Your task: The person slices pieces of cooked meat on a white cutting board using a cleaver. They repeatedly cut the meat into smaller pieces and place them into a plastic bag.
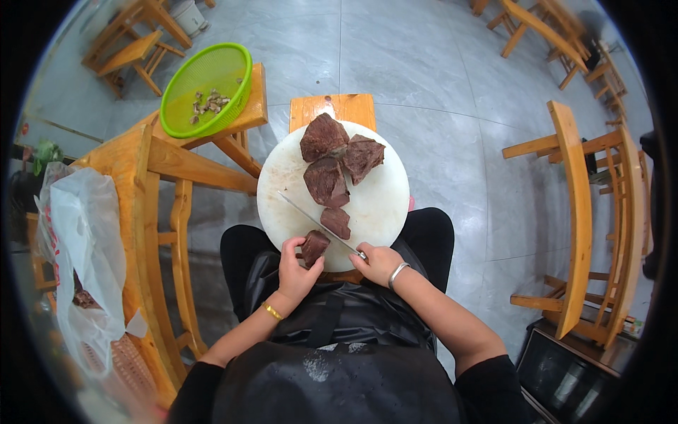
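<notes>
Between its thumb and fingers, my left hand (299,273) grips a small chunk of dark cooked meat (315,248) at the near edge of a round white cutting board (378,206). My right hand (377,263) is closed around the handle of a kitchen knife (312,220), whose blade points up and left across the board. Just beyond the blade lies another cut piece of meat (336,222). Farther up the board sit larger meat chunks: one in the middle (324,182), one at the top (323,138) and one to the right (364,157).
A wooden stool (333,103) shows behind the board. To the left, a green plastic basket (241,55) holding several small meat pieces (212,102) rests on a wooden bench (258,100). A plastic bag (87,212) lies on the wooden table (130,180). Wooden benches (574,212) stand right.
</notes>
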The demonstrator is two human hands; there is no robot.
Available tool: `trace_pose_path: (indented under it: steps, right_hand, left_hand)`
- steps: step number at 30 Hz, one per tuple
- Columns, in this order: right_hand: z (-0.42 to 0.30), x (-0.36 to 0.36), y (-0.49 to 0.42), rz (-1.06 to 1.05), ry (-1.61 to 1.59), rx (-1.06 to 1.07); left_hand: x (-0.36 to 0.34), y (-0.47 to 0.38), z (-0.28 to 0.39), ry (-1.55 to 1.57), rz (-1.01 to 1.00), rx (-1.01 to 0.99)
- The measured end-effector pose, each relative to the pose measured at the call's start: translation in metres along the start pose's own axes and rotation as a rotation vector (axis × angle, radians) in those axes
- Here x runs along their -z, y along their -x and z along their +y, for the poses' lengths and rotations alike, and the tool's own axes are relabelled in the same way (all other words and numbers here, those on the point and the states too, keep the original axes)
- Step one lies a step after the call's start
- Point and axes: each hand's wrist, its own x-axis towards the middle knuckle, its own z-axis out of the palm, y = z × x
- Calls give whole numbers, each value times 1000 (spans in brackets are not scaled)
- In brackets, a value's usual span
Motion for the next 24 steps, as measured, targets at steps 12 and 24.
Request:
trace_pose_path:
  steps: [12,24]
  right_hand:
    - [-4,4,4,-58,-19,-29]
    - [-29,38,18,-128,21,85]
  left_hand:
    - [8,-16,20,-431,-74,-439]
    - [5,-24,18,-428,-199,-334]
